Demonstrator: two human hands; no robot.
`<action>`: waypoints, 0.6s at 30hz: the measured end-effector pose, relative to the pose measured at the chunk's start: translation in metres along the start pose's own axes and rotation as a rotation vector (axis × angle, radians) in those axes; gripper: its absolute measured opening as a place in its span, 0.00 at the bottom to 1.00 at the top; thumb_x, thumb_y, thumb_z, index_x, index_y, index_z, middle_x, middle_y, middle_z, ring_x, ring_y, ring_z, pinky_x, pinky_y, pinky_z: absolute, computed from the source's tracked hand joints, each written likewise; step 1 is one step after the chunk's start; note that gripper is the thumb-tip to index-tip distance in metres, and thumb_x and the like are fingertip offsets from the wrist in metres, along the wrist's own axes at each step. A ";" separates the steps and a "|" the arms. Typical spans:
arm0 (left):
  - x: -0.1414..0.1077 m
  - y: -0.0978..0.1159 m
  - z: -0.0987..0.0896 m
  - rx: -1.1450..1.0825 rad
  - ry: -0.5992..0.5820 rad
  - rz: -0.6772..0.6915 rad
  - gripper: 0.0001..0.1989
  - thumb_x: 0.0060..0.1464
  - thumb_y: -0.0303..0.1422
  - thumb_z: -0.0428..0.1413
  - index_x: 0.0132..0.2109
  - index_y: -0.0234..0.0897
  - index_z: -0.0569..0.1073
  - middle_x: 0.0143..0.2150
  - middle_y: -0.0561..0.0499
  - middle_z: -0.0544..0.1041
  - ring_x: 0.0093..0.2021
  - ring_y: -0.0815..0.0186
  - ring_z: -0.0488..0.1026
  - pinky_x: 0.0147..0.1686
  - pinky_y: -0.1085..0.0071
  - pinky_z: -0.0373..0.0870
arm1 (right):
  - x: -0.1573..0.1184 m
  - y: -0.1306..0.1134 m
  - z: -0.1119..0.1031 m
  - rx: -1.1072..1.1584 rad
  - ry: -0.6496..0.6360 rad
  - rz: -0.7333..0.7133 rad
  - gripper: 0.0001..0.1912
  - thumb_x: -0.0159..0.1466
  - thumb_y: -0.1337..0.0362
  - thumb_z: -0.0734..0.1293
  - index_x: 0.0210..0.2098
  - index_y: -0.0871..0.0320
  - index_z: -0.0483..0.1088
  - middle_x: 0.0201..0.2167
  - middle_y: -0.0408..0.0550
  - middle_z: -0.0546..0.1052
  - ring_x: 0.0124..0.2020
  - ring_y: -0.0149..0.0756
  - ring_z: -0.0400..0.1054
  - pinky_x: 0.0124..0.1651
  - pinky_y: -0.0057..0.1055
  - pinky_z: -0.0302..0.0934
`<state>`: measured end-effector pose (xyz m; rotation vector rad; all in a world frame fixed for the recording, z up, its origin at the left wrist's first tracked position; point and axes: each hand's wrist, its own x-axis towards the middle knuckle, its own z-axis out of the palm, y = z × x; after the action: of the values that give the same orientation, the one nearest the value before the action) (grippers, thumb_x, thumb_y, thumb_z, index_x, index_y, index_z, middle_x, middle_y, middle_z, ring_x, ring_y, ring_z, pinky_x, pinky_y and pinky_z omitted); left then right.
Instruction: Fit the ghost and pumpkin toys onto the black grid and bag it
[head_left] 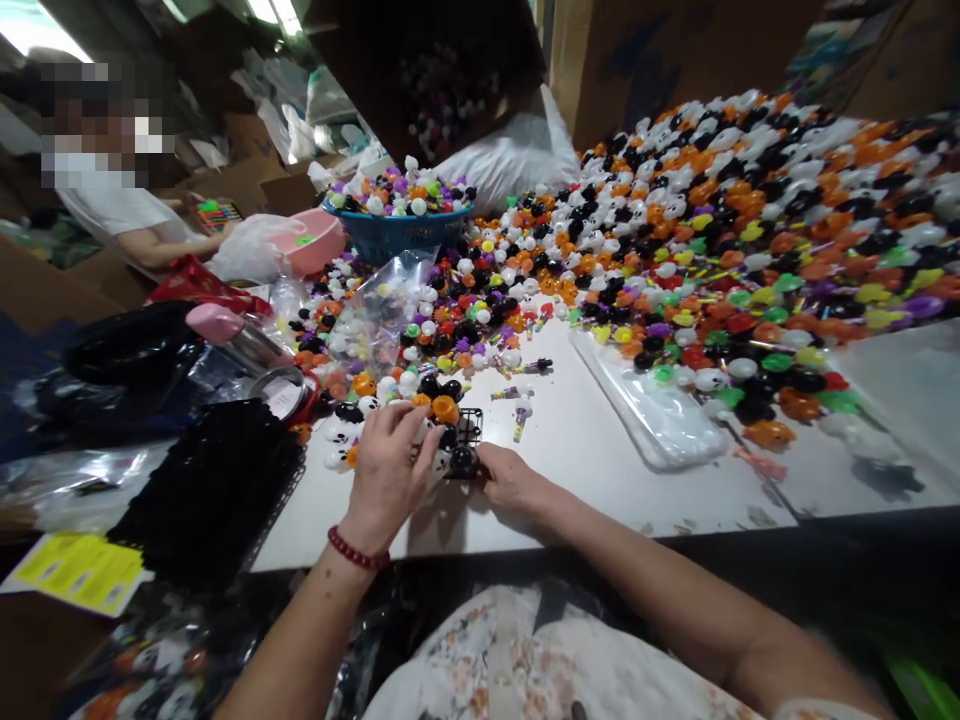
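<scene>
A small black grid rack (pixel 470 424) stands near the table's front edge, with black, white and orange round toy heads in part of it. My left hand (pixel 394 460), with a red bead bracelet on the wrist, is closed around white toy heads at the rack's left side. My right hand (pixel 510 475) pinches the rack's right edge beside a black toy head (pixel 463 461). Orange heads (pixel 445 409) sit at the rack's back. Left of my left hand lie white heads with printed faces (pixel 337 440). Several small tubes with coloured beads (pixel 521 415) lie behind the rack.
A large heap of coloured toy heads (pixel 712 200) covers the back right. Clear bags (pixel 652 410) lie at the right, a stack of black grids (pixel 210 490) at the left. A blue basket (pixel 401 235) is full of toys. A person (pixel 127 210) sits back left by a pink basin (pixel 319 240).
</scene>
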<state>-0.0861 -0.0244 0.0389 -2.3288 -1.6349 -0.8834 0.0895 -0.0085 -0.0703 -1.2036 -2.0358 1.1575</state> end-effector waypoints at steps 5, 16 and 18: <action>0.037 -0.015 0.010 0.183 -0.144 0.065 0.19 0.59 0.47 0.55 0.44 0.34 0.74 0.39 0.43 0.72 0.43 0.55 0.68 0.45 0.59 0.67 | 0.014 -0.007 -0.020 -0.032 0.082 -0.009 0.13 0.62 0.73 0.62 0.44 0.59 0.73 0.36 0.47 0.75 0.37 0.34 0.66 0.41 0.28 0.58; 0.052 -0.040 0.026 0.226 -0.341 0.224 0.15 0.58 0.43 0.57 0.38 0.33 0.77 0.32 0.47 0.71 0.33 0.61 0.68 0.35 0.66 0.64 | 0.072 -0.005 -0.015 -0.361 -0.029 -0.013 0.12 0.62 0.70 0.62 0.41 0.59 0.75 0.42 0.52 0.77 0.42 0.41 0.72 0.38 0.29 0.59; 0.051 -0.042 0.026 0.201 -0.352 0.222 0.15 0.58 0.42 0.56 0.39 0.34 0.77 0.32 0.47 0.72 0.33 0.62 0.68 0.34 0.67 0.64 | 0.073 -0.005 -0.013 -0.354 -0.022 -0.009 0.13 0.62 0.70 0.61 0.42 0.59 0.75 0.42 0.52 0.78 0.42 0.41 0.72 0.37 0.29 0.59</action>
<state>-0.1024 0.0445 0.0382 -2.5583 -1.4540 -0.2625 0.0622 0.0600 -0.0595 -1.3455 -2.3273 0.8301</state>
